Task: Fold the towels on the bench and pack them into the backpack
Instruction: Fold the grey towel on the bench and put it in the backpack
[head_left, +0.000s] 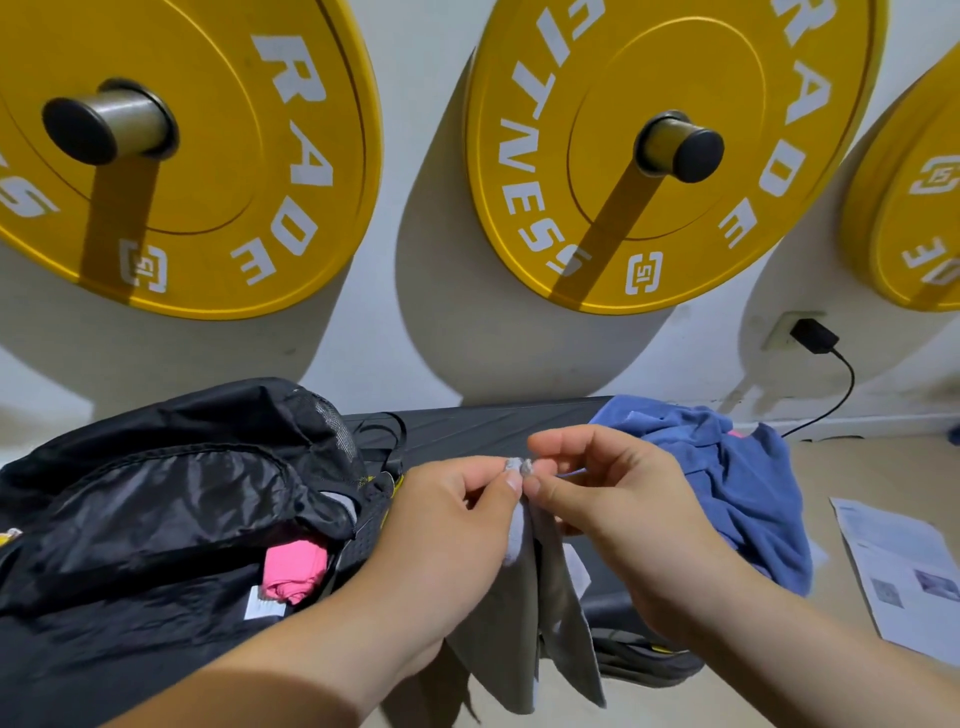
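Note:
A grey towel (540, 613) hangs folded in half over the black bench (467, 431). My left hand (447, 525) and my right hand (608, 499) pinch its two top corners together, fingertips touching. A black backpack (156, 493) lies open on the bench's left part, with a folded pink towel (293, 571) showing inside its opening. A crumpled blue towel (727, 478) lies heaped on the bench's right end, with a bit of pink cloth (735, 433) peeking from it.
Three yellow weight plates (649, 156) hang on pegs on the white wall behind the bench. A black charger (813, 335) sits in a wall socket, its cable running down to the floor. A printed paper sheet (904, 571) lies on the floor at the right.

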